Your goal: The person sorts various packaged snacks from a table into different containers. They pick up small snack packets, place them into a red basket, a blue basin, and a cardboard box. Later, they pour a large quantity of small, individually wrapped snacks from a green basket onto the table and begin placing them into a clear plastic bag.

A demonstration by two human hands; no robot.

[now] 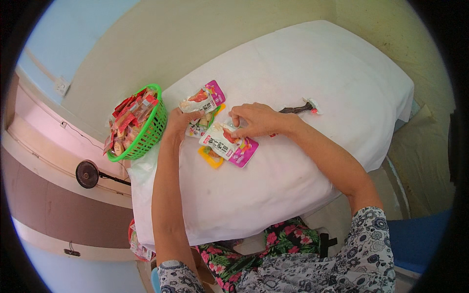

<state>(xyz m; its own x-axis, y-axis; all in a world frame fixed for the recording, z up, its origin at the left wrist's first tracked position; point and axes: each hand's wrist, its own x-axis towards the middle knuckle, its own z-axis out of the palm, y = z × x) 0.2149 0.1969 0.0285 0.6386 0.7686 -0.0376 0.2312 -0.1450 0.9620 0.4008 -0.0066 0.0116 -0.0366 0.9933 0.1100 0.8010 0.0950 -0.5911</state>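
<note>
My left hand (180, 122) grips the lower end of a white-and-purple food pouch (201, 97) with a picture of meat on its front. In my right hand (254, 119) is a similar pouch (223, 143), purple end towards me. The right thumb lies on its printed front and the other fingers curl near its upper edge. Between the hands, partly covered, is a pouch with green edging (206, 120). A yellow-edged packet (211, 157) sticks out from under the right-hand pouch. All are over a table with a white cloth (249, 194).
A green plastic basket (155, 121) heaped with red and clear snack packets (132, 113) stands at the table's left end. Beyond my right wrist lies a dark, stick-like item (297, 108) with clear wrapping. A black fan (87, 174) is at left. Below the table edge sits a red container (130, 230) with packets.
</note>
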